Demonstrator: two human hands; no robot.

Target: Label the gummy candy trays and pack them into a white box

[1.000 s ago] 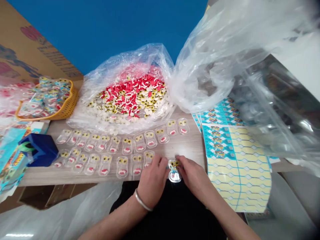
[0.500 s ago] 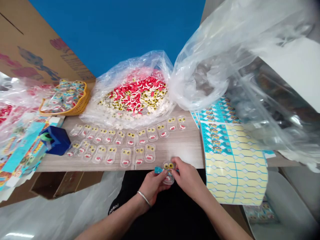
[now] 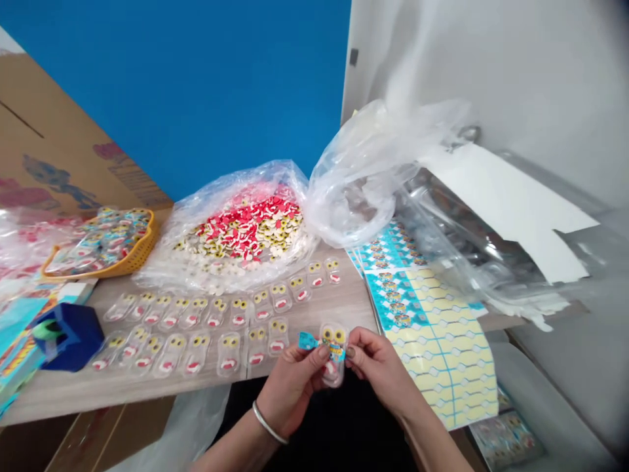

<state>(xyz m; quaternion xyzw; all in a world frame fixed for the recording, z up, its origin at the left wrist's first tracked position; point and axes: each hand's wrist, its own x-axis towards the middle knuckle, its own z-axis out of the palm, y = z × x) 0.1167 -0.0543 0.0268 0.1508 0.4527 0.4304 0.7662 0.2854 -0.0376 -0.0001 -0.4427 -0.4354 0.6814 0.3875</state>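
My left hand grips a small clear plastic blister pack just above the table's front edge, thumb on its front. Inside the pack are two yellow-rimmed eye pieces and a red-and-white mouth piece. A blue printed sticker lies across the pack's middle, its left end sticking out past the side. At the right side of the pack, my right hand has thumb and forefinger pinched together, close to the sticker's other end. What is between those fingertips is too small to make out.
Similar filled packs lie in two rows on the table. Behind them is a plastic bag of loose pieces. Sticker sheets hang over the front edge at right. At left are a blue tape dispenser and a yellow basket.
My right hand has shifted from the pack's upper front to beside its right edge. My left hand still holds the pack. The camera view has tilted up and turned right.
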